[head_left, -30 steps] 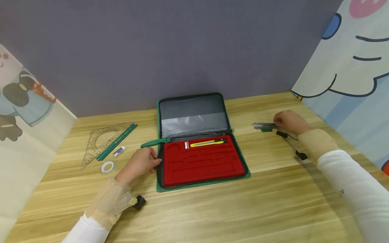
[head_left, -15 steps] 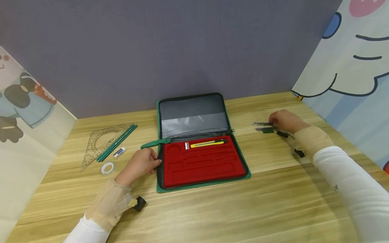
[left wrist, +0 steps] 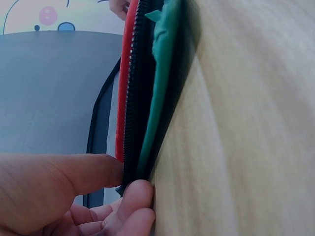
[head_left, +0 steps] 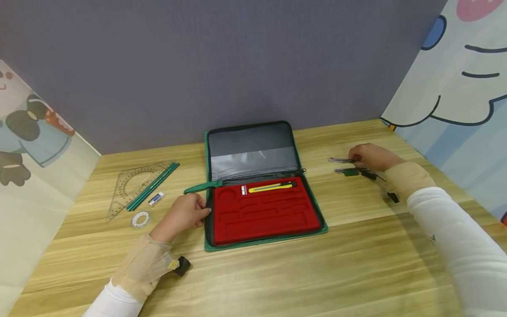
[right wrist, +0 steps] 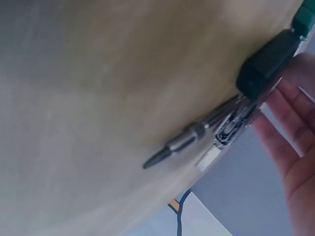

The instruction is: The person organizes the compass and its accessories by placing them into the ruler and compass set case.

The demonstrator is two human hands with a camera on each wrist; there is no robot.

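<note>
Ideally the right hand (head_left: 370, 157), fingers curled round the compass (head_left: 341, 160), lifts it level, while the left hand (head_left: 184, 213) pinches the instrument case (head_left: 261, 240) edge on the bench (head_left: 277, 281).

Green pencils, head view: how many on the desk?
2. Both green pencils lie side by side, touching, along the right edge of the clear protractor triangle, left of the open case. A third could be hidden between them; the picture is too small to tell.
</note>
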